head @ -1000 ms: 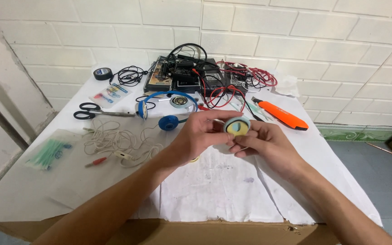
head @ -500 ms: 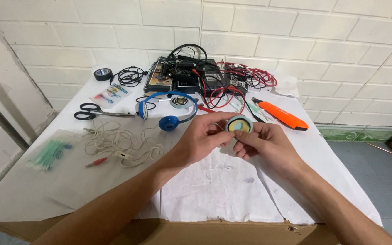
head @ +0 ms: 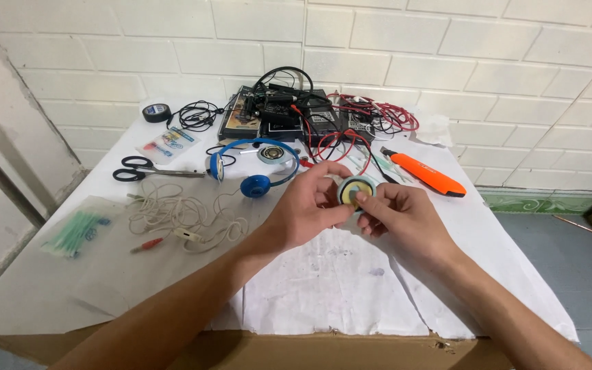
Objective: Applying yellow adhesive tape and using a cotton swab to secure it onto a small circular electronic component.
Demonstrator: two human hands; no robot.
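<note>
At the centre of the frame, a person's left hand [head: 307, 209] and right hand [head: 399, 214] close together around a small round speaker disc [head: 356, 191], pale-rimmed with a yellowish face, held just above a white paper-covered table [head: 337, 294]. The left fingers curl around the disc's left rim; the right thumb presses on its face while the other right fingers cup it from the side and below. Both hands are narrow, pinching the part rather than spread.

Just left of the hands lies a blue headset [head: 255, 164] with one round cup facing up. Farther left sit black-handled scissors [head: 146, 170], a loose tangle of cream-coloured cord [head: 173, 216] and, at the lower left, a clear bag of green-tipped swabs [head: 75, 231]. A roll of black tape [head: 156, 112] rests at the upper left. At upper centre, black electronic gear [head: 289, 116] is heaped with red and black leads; an orange-handled tool [head: 426, 177] lies to the right.

Handling such a thin part well likely calls for gripping it by the rim, keeping thumb pressure light on the face, and working low over the table so a slip costs little.
</note>
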